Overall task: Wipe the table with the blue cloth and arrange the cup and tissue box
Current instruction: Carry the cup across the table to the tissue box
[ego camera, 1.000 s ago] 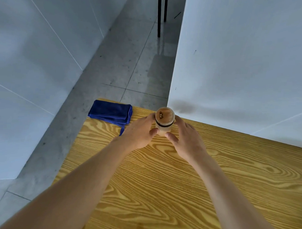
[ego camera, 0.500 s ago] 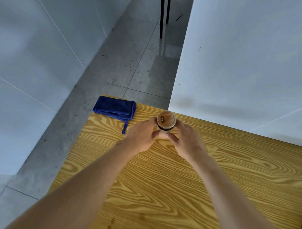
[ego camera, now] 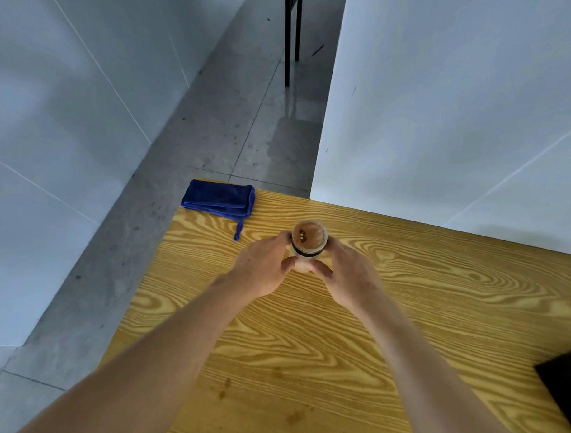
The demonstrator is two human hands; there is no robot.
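A cup (ego camera: 309,241) with a brown wooden lid and a dark band stands upright on the wooden table (ego camera: 338,341), near its far edge. My left hand (ego camera: 263,267) wraps its left side and my right hand (ego camera: 350,277) wraps its right side, thumbs meeting in front of the pale body. The blue cloth (ego camera: 220,198) lies folded on the table's far left corner, apart from my hands, with a small loop hanging toward me. No tissue box shows clearly in this view.
A black object (ego camera: 563,388) juts in at the table's right edge. A white wall panel (ego camera: 443,108) rises just behind the table. Grey floor tiles (ego camera: 216,133) drop away to the left, with black chair legs (ego camera: 292,38) farther back.
Both hands have closed in around the cup and stay on it. The view has tilted down a little, which brings the black object at the right edge into sight.
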